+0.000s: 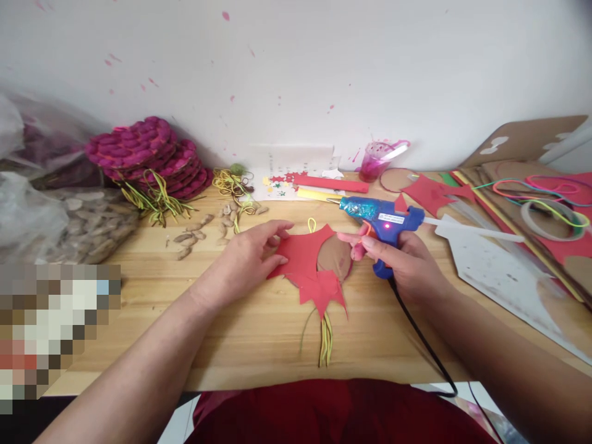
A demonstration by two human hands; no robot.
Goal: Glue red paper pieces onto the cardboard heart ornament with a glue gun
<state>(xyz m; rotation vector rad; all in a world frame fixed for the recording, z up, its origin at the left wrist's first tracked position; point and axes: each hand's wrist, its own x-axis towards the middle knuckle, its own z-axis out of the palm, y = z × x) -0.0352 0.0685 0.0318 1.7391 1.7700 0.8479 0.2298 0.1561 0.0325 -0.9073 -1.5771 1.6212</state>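
Glue gun (383,219) being gripped in right hand (402,262), nozzle pointing left above red foam cutout (308,262). Left hand (247,256) lying flat, fingers spread, pressing cutout on bench (231,345).

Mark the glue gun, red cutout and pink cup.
glue gun (367,209): head view, on the glittery blue barrel.
red cutout (300,256): head view, on the flat red middle.
pink cup (372,161): head view, on the side wall.
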